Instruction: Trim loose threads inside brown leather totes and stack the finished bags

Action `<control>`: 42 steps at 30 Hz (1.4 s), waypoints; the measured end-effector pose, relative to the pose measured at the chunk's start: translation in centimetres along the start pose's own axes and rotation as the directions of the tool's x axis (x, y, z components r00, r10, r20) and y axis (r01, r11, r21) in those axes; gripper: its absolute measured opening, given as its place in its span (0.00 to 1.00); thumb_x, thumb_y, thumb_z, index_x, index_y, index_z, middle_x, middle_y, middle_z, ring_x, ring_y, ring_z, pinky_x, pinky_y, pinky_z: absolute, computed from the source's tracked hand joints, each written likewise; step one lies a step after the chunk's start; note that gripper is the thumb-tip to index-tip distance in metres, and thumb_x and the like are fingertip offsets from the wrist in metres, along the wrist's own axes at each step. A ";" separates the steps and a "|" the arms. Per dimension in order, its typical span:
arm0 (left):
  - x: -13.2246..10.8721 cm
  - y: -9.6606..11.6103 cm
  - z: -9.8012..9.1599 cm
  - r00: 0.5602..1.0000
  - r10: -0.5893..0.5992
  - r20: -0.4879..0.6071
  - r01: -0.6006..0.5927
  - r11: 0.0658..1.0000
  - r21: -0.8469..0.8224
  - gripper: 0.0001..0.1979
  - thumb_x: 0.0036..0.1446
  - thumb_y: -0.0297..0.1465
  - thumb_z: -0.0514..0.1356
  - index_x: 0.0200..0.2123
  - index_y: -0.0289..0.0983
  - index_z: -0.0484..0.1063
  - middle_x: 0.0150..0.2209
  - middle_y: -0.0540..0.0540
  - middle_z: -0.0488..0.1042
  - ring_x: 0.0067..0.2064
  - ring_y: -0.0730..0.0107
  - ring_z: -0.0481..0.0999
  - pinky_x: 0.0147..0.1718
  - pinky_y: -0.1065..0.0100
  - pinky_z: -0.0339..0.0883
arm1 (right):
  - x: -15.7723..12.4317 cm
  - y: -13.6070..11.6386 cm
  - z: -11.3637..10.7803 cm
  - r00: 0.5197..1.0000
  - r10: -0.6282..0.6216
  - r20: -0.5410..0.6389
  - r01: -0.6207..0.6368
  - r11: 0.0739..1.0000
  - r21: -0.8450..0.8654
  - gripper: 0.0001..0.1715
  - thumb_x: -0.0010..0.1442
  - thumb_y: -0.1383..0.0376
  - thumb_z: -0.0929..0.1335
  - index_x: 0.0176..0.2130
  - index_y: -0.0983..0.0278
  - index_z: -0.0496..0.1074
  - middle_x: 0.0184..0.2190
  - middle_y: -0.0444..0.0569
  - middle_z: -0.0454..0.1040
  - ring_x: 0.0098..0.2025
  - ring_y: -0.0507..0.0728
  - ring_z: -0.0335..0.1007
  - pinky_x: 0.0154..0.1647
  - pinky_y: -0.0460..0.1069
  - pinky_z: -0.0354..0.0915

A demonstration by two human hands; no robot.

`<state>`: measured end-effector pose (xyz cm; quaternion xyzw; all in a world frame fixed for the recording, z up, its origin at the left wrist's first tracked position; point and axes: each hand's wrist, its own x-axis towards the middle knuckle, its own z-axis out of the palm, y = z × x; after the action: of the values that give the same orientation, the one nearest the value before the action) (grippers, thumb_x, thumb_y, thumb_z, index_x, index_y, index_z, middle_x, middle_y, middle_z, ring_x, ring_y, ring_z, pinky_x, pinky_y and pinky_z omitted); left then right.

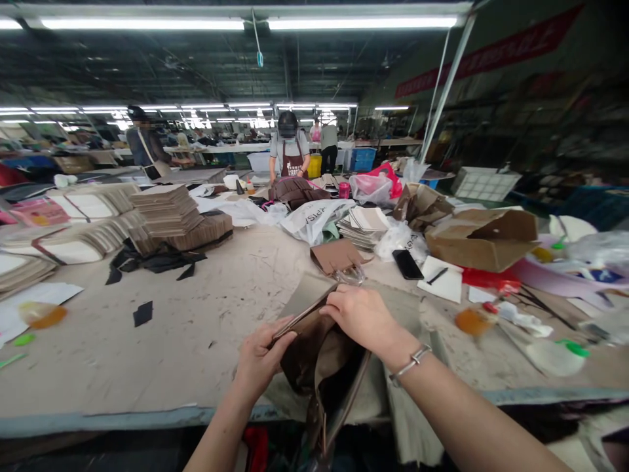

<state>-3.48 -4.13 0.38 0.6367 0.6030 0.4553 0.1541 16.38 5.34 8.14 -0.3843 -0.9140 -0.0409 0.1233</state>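
Note:
A brown bag piece [307, 351] with an open, dark inside lies at the table's front edge, on grey-green sheet material [400, 308]. My left hand [260, 357] pinches its upper rim at the left, thumb on the inner side. Farther along the same rim, my right hand [361, 314] grips the edge with bent fingers; a metal bracelet is on that wrist. The lower part of the bag hangs toward me over the table edge. Just beyond my hands lies a flat brown piece with handles [337, 255].
Stacked panels [164, 210] and black scraps [157, 259] are at the left. A phone [407, 264], a pen on white paper, a cardboard box [484, 239] and glue bottles [474, 320] stand right. A person [289, 154] works across the table.

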 end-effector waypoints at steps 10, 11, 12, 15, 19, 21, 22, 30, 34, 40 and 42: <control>-0.2 0.5 0.7 0.997 0.026 -0.077 -0.024 0.999 0.032 0.11 0.57 0.33 0.57 0.42 0.39 0.75 0.43 0.47 0.77 0.45 0.65 0.75 0.46 0.63 0.69 | 0.3 -0.2 0.0 0.999 0.035 0.035 -0.035 0.999 -0.006 0.15 0.63 0.57 0.62 0.31 0.61 0.72 0.31 0.46 0.73 0.33 0.54 0.68 0.29 0.46 0.57; -0.3 0.6 0.8 0.996 0.037 -0.082 -0.034 0.999 0.037 0.11 0.57 0.33 0.57 0.41 0.39 0.75 0.42 0.47 0.77 0.44 0.65 0.76 0.45 0.64 0.70 | 0.3 -0.2 0.0 0.999 0.036 0.034 -0.036 0.999 -0.005 0.15 0.63 0.57 0.62 0.30 0.61 0.72 0.31 0.46 0.73 0.33 0.54 0.68 0.29 0.46 0.57; -0.3 0.6 0.8 0.995 0.049 -0.087 -0.044 0.998 0.049 0.11 0.58 0.33 0.56 0.41 0.38 0.75 0.42 0.47 0.78 0.44 0.66 0.76 0.44 0.64 0.70 | 0.2 -0.2 0.0 0.999 0.038 0.028 -0.038 0.999 -0.003 0.15 0.63 0.57 0.63 0.30 0.61 0.72 0.31 0.46 0.73 0.33 0.54 0.68 0.29 0.45 0.58; -0.2 0.7 1.1 0.991 0.081 -0.104 -0.067 0.989 0.130 0.11 0.58 0.33 0.56 0.41 0.37 0.74 0.39 0.46 0.78 0.40 0.66 0.76 0.41 0.65 0.71 | 0.2 -0.1 0.1 0.999 0.039 0.013 -0.039 0.999 0.003 0.14 0.62 0.57 0.63 0.30 0.61 0.71 0.31 0.46 0.73 0.32 0.54 0.69 0.29 0.45 0.58; -0.1 0.2 1.4 0.979 0.177 -0.098 -0.153 0.965 0.215 0.13 0.56 0.34 0.58 0.44 0.37 0.72 0.39 0.45 0.77 0.39 0.66 0.77 0.38 0.67 0.71 | 0.1 0.1 0.1 0.999 0.047 0.008 -0.047 0.999 -0.004 0.14 0.62 0.57 0.64 0.30 0.61 0.71 0.31 0.46 0.73 0.32 0.55 0.69 0.28 0.45 0.58; -0.1 -0.1 1.4 0.964 0.255 -0.072 -0.234 0.947 0.221 0.20 0.53 0.36 0.62 0.49 0.37 0.70 0.42 0.44 0.77 0.41 0.65 0.76 0.39 0.66 0.71 | 0.0 0.2 0.1 0.999 0.042 -0.004 -0.042 0.999 -0.008 0.14 0.62 0.58 0.64 0.29 0.61 0.71 0.30 0.46 0.73 0.32 0.55 0.69 0.28 0.46 0.57; 0.0 -0.2 1.4 0.958 0.283 -0.055 -0.265 0.939 0.217 0.22 0.52 0.37 0.63 0.50 0.38 0.69 0.43 0.44 0.77 0.42 0.64 0.76 0.41 0.66 0.71 | 0.0 0.3 0.1 0.999 0.037 -0.008 -0.037 0.999 -0.008 0.14 0.62 0.58 0.64 0.29 0.62 0.71 0.30 0.46 0.73 0.32 0.55 0.69 0.28 0.46 0.57; 0.3 0.3 1.7 0.977 0.193 -0.092 -0.180 0.975 0.132 0.09 0.57 0.32 0.58 0.40 0.39 0.75 0.40 0.47 0.78 0.42 0.66 0.76 0.43 0.66 0.70 | -0.5 0.6 0.0 0.999 0.040 -0.003 -0.040 0.999 0.021 0.15 0.62 0.57 0.63 0.29 0.61 0.71 0.30 0.45 0.72 0.32 0.54 0.68 0.27 0.46 0.56; 0.3 0.4 2.0 0.987 0.122 -0.100 -0.110 0.986 0.122 0.10 0.57 0.33 0.57 0.40 0.38 0.75 0.39 0.46 0.77 0.42 0.65 0.75 0.43 0.64 0.70 | -0.5 0.6 -0.1 0.998 0.055 0.021 -0.056 0.998 0.038 0.15 0.63 0.57 0.63 0.30 0.62 0.71 0.31 0.46 0.72 0.34 0.54 0.68 0.29 0.46 0.57; 0.0 0.7 2.2 0.989 0.091 -0.113 -0.076 0.989 0.128 0.10 0.57 0.33 0.57 0.40 0.38 0.75 0.39 0.47 0.77 0.42 0.65 0.75 0.44 0.64 0.69 | -0.3 0.5 0.0 0.996 0.075 0.042 -0.076 0.996 0.042 0.16 0.64 0.57 0.62 0.31 0.61 0.72 0.32 0.47 0.72 0.34 0.55 0.69 0.29 0.46 0.58; -0.2 0.9 2.3 0.989 0.092 -0.114 -0.076 0.988 0.133 0.10 0.57 0.33 0.57 0.40 0.39 0.75 0.39 0.47 0.77 0.42 0.65 0.75 0.44 0.64 0.69 | -0.4 0.5 0.1 0.996 0.084 0.037 -0.085 0.996 0.042 0.16 0.64 0.57 0.61 0.31 0.61 0.72 0.32 0.47 0.73 0.34 0.55 0.69 0.29 0.47 0.59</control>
<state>-1.17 -3.69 -0.24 0.6416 0.6119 0.4590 0.0571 17.02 5.43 7.96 -0.4204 -0.8997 -0.0092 0.1172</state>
